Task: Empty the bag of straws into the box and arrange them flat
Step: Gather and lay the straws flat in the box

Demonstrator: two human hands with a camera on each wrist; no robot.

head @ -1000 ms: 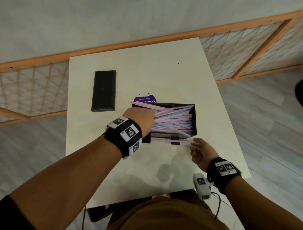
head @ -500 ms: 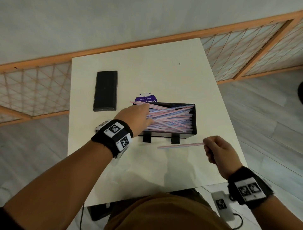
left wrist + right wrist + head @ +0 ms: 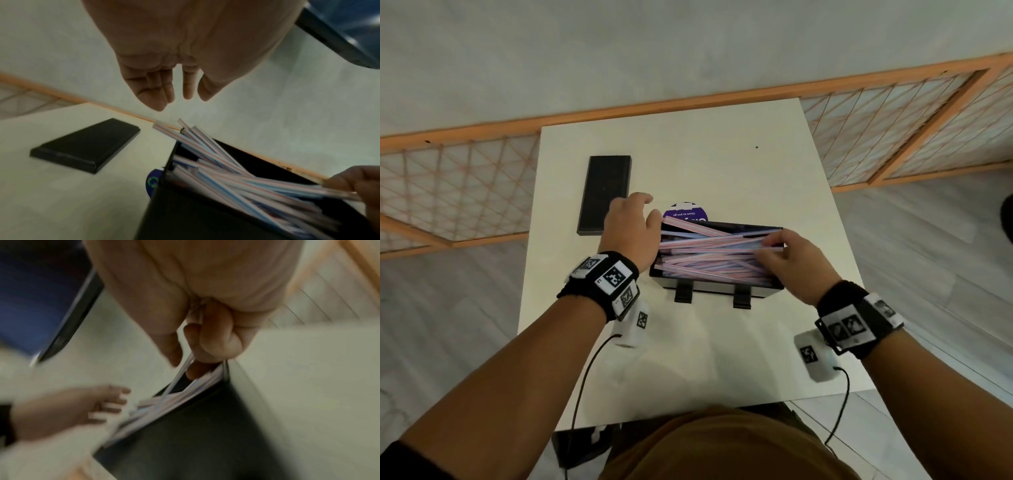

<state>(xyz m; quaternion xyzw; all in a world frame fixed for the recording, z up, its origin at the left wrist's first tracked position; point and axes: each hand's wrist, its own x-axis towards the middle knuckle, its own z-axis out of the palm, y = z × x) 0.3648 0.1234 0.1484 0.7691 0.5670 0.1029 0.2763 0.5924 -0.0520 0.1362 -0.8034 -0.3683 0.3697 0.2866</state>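
Note:
An open black box (image 3: pixel 709 289) (image 3: pixel 170 209) sits mid-table, filled with several pink-and-blue striped straws (image 3: pixel 709 255) (image 3: pixel 232 180) lying crossed, some ends poking over its left rim. My right hand (image 3: pixel 787 265) (image 3: pixel 197 344) is at the box's right end, pinching one straw (image 3: pixel 722 249) that lies across the pile. My left hand (image 3: pixel 631 222) (image 3: pixel 164 84) hovers at the box's left end with fingers straight and spread, holding nothing. A purple-labelled bag (image 3: pixel 685 211) lies flat behind the box, mostly hidden.
A flat black lid (image 3: pixel 604 193) (image 3: pixel 86 146) lies on the white table (image 3: pixel 722 164) to the left of the box. The table's edges drop to grey floor on both sides. A wooden lattice screen (image 3: pixel 893 123) runs behind.
My right hand carried a single straw from the table in front of the box up onto the pile. My left hand came out of the box and moved to its left end, fingers spread.

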